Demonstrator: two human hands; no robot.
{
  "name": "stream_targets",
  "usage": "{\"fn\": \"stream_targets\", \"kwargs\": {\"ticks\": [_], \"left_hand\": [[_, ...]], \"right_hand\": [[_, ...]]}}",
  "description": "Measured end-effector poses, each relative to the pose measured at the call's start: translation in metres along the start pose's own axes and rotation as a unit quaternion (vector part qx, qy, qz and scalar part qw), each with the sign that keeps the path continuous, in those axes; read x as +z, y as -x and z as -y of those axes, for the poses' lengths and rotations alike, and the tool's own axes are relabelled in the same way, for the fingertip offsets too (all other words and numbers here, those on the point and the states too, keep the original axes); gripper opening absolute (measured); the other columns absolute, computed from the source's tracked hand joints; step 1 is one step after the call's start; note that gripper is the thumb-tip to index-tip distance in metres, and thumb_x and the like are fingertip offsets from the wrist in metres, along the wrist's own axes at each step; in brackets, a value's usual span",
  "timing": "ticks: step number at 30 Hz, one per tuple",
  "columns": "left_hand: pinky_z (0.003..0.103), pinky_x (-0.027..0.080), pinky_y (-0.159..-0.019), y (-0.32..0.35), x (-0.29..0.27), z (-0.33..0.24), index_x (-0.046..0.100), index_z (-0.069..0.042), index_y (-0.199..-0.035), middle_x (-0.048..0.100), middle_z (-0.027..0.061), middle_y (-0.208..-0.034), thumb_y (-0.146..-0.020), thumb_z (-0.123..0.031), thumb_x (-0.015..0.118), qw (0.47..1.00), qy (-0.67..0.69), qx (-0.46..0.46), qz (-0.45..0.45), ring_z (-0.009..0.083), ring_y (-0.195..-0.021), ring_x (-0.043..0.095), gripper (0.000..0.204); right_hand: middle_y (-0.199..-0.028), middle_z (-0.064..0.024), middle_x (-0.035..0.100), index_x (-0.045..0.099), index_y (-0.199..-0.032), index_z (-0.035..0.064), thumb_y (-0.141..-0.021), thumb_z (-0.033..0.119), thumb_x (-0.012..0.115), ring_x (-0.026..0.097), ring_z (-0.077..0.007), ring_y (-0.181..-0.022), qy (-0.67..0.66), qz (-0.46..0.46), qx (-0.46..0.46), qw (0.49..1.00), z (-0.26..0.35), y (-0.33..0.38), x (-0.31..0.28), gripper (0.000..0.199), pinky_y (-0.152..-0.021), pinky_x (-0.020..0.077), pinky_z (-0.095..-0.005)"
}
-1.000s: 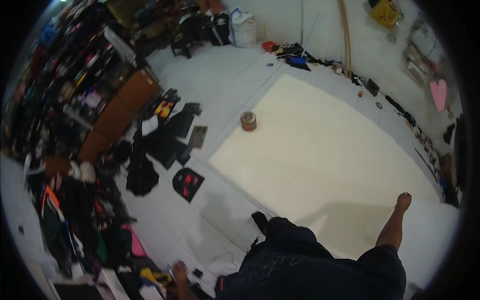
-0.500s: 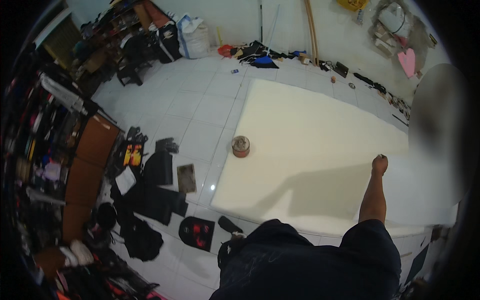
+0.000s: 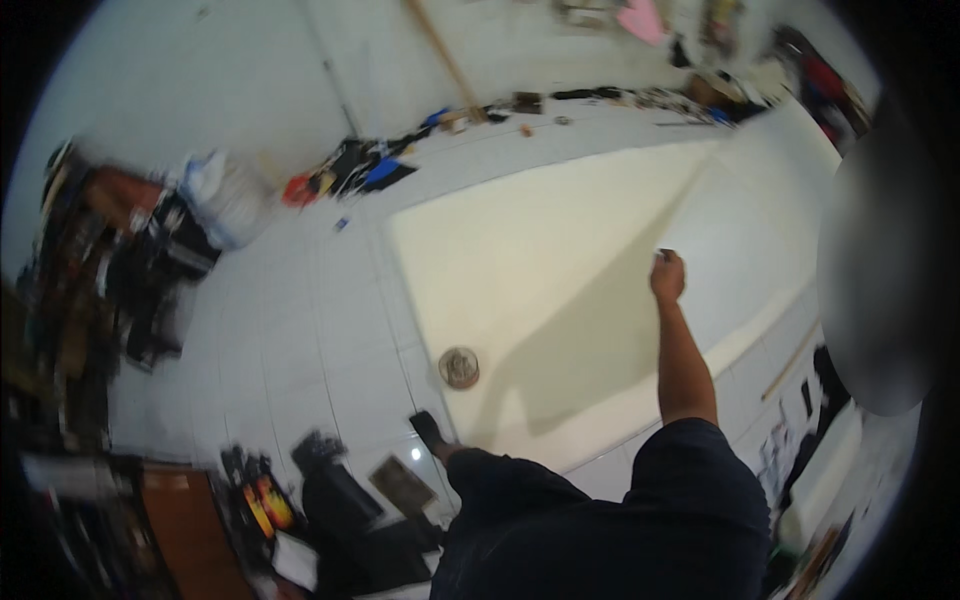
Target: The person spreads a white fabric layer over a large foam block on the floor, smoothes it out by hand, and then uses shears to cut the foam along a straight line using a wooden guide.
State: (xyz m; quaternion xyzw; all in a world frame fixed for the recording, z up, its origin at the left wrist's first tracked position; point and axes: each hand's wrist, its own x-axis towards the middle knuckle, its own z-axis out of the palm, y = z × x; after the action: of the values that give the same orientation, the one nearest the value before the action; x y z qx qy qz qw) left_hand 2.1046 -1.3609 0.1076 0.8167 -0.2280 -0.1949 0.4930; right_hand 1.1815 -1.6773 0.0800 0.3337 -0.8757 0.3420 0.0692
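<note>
My right hand (image 3: pixel 668 276) is closed on the edge of a thin white sheet (image 3: pixel 750 230), arm stretched forward. The sheet spreads over the right part of a large cream foam slab (image 3: pixel 500 265) lying on the floor, and its far end rises toward the wall. A shadow falls across the foam left of my hand. Near the slab's left edge stands a round, open container (image 3: pixel 459 368); its contents are blurred. My left hand does not show. A black, elongated shape (image 3: pixel 426 428) by my dark clothing looks like a shod foot.
White tiles surround the slab. Dark cloth pieces (image 3: pixel 345 500) and a brown rectangular board (image 3: pixel 402 484) lie at lower left. Scraps with a blue piece (image 3: pixel 390 174) line the wall beside a white sack (image 3: pixel 225 200). A blurred grey shape (image 3: pixel 880 270) blocks the right edge.
The view has swung to the right, showing more of the sheet's far end. My right hand keeps its grip on the sheet and is now closer to the round container.
</note>
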Motion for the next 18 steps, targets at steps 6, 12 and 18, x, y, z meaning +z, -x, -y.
{"fn": "stream_targets", "kwargs": {"ticks": [6,12,18], "left_hand": [[0.037,0.047,-0.061,-0.191,0.230,-0.105,0.058,-0.005,-0.097,0.057,0.0081,-0.079,-0.085,-0.025,0.056,0.952,-0.076,0.066,0.290,0.0216,-0.072,0.057,0.024],[0.037,0.048,-0.062,-0.253,0.384,-0.158,0.057,-0.005,-0.102,0.059,0.0102,-0.083,-0.085,-0.027,0.057,0.835,-0.188,0.090,0.509,0.0221,-0.073,0.058,0.028],[0.036,0.049,-0.063,-0.328,0.475,-0.188,0.056,-0.004,-0.107,0.060,0.0123,-0.086,-0.086,-0.029,0.057,0.740,-0.265,0.124,0.605,0.0226,-0.073,0.058,0.033]], "right_hand": [[-0.098,-0.0132,0.061,0.064,-0.100,0.0108,-0.086,0.023,0.055,0.058,-0.0334,-0.093,0.078,0.048,0.060,0.994,0.136,0.086,0.049,0.021,-0.081,0.0448,-0.0444],[-0.090,-0.0118,0.062,0.066,-0.093,0.0103,-0.081,0.016,0.061,0.060,-0.0297,-0.086,0.035,-0.009,0.026,0.999,0.200,0.113,0.031,0.014,-0.076,0.0461,-0.0418],[-0.081,-0.0070,0.061,0.067,-0.086,0.0108,-0.078,0.012,0.063,0.060,-0.0265,-0.079,0.079,-0.037,0.002,0.996,0.253,0.165,0.039,0.010,-0.070,0.0445,-0.0408]]}}
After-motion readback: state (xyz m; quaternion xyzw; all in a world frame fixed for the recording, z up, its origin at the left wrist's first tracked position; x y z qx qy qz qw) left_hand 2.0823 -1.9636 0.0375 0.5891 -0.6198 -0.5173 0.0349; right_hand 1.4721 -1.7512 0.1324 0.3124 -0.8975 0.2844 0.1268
